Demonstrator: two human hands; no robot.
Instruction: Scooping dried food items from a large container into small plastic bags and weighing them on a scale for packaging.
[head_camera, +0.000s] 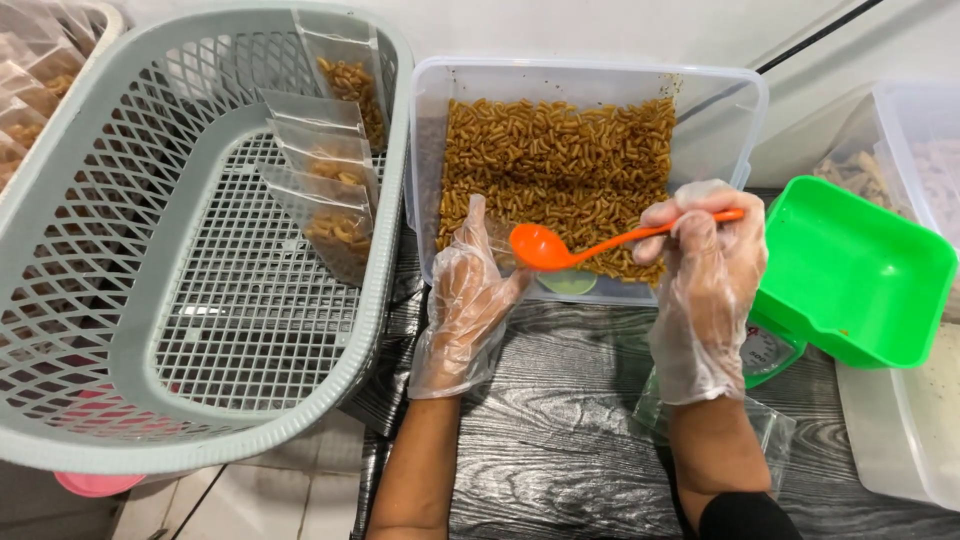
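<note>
While your right hand (706, 290) pinches the orange spoon (600, 243) over the macaroni tub (590, 75), your left hand (468, 300) rests open, fingers together, on its rim.

I see thin clear plastic gloves on both hands, a glossy orange plastic spoon (600, 243), a matt grey plastic basket (120, 330), and a dark wood-grain counter (560, 440).

A small food-packing workplace: a clear tub of snack macaroni (560, 160), filled bags in a basket (90, 250), a green scale (850, 270).
</note>
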